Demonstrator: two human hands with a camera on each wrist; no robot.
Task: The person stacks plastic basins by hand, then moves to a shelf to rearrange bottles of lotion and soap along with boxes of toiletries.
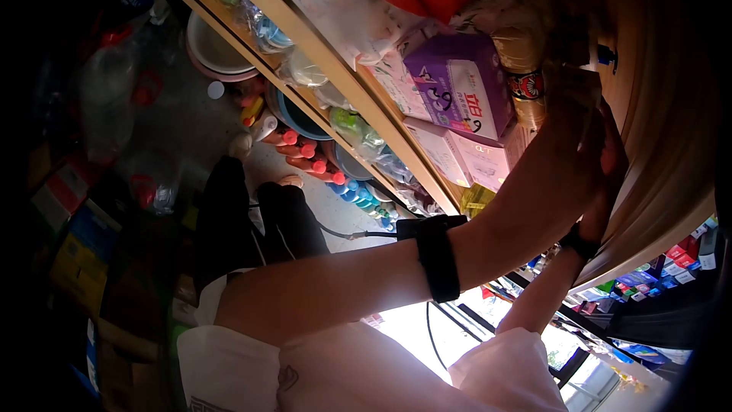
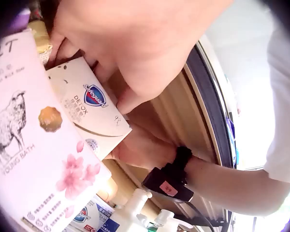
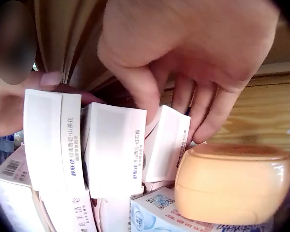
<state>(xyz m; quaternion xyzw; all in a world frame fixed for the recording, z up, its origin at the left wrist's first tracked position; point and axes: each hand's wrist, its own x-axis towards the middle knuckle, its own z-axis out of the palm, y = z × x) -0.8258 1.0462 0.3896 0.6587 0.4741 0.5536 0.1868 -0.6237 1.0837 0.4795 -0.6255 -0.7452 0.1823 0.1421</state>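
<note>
In the left wrist view, my left hand [image 2: 130, 43] curls its fingers round a white Safeguard soap box [image 2: 89, 106]; behind the box shows part of my right hand [image 2: 145, 147]. The right wrist view has three white boxes in a row. My right hand [image 3: 198, 48] pinches the rightmost box [image 3: 166, 145], thumb on one side and fingers on the other. The middle box [image 3: 116, 150] stands beside it. Left hand's [image 3: 9, 111] thumb lies by the top of the leftmost box [image 3: 50, 140]. In the head view, the left hand [image 1: 564, 149] and right hand [image 1: 614, 156] are close together, fingers hidden in shadow.
A pink-flowered box with a sheep [image 2: 38, 140] stands near the left hand. An orange rounded container [image 3: 234, 186] sits on a blue-white box [image 3: 157, 210]. A purple box [image 1: 461, 84] lies on the shelf [image 1: 335, 84]; basins and red-capped bottles [image 1: 301, 151] are below.
</note>
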